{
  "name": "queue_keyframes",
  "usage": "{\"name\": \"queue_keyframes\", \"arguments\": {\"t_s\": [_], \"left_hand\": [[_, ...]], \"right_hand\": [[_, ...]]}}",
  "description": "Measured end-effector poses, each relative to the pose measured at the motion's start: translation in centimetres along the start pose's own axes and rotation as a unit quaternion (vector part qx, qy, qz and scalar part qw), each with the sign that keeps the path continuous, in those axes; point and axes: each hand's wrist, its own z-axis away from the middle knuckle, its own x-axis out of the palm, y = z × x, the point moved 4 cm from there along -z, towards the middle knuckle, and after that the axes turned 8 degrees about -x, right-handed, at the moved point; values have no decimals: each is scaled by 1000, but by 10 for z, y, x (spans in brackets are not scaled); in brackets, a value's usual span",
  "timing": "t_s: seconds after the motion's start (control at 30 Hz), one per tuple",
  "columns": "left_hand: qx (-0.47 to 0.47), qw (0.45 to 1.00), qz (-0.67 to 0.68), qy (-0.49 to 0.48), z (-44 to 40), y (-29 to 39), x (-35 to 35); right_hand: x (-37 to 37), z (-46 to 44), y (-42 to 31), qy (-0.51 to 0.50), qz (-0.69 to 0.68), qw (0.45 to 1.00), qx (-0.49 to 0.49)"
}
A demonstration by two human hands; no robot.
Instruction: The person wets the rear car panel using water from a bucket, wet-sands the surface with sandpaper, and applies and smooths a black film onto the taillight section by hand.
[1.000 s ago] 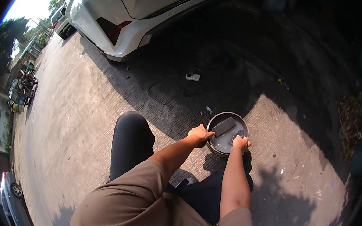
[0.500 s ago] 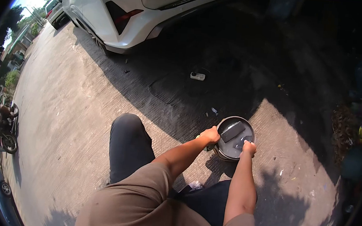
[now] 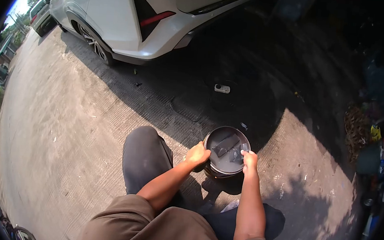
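A round bucket-like container (image 3: 211,165) with a pale rim and grey inside is in front of my knees. My left hand (image 3: 198,154) is closed around its left rim. At the right rim is my right hand (image 3: 249,160), its fingers closed and thumb up against the edge, gripping the rim. Inside lies a long dark block (image 3: 226,144), tilted across the container. A smaller dark, shiny piece (image 3: 235,155) sits beside it, close to my right thumb. I cannot tell what either piece is.
A white car (image 3: 162,41) is parked ahead, its shadow covering the ground. A small white box-like device (image 3: 222,89) lies in that shadow. A small pale scrap (image 3: 244,126) is just beyond the container. Dry leaves (image 3: 353,128) and assorted clutter line the right side.
Both hands have moved the container leftward over the ground. The dark pieces inside look shifted, and the long block shows less of its bright top. The camera view has turned slightly.
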Motion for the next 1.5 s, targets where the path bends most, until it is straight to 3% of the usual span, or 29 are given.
{"name": "queue_keyframes", "arguments": {"t_s": [0.13, 0.3, 0.6, 0.67, 0.8, 0.93, 1.03, 1.13, 1.17, 1.27, 1.3, 1.4, 1.47, 1.5], "left_hand": [[0, 999, 10, 48, -21, -44, -69], [-53, 992, 48, 105, -58, -92, -154], [-185, 953, 108, 212, -103, -183, -258], [-204, 943, 146, 217, -104, -204, -272], [-244, 919, 170, 259, -121, -248, -280], [-304, 900, 187, 250, -120, -276, -287], [-251, 914, 198, 251, -119, -284, -290], [-275, 930, 93, 224, -120, -292, -292], [-244, 935, 66, 247, -119, -296, -292], [-217, 945, 8, 244, -85, -229, -335], [-152, 951, -26, 269, -81, -209, -343], [-26, 954, 55, 293, -105, -181, -348], [-30, 973, 41, 223, -137, -184, -336], [2, 967, 18, 255, -148, -186, -331]], "right_hand": [[84, 29, -3, 0, 43, 999, 0], [192, 33, -24, -93, 100, 991, 11], [389, 32, -51, -21, 217, 974, -54], [432, 1, -35, -117, 234, 962, -79], [511, -17, -17, -176, 260, 944, -101], [547, 23, -40, -233, 389, 883, -119], [556, 43, -32, -154, 444, 859, -203], [555, 44, -27, -125, 430, 850, -277], [556, 44, -24, -125, 425, 851, -280], [553, 43, -29, -129, 418, 853, -284], [552, 45, -29, -135, 416, 855, -280], [555, 44, -36, -133, 397, 865, -278], [557, 45, -23, -121, 379, 869, -293], [559, 45, -16, -111, 366, 870, -311]]}}
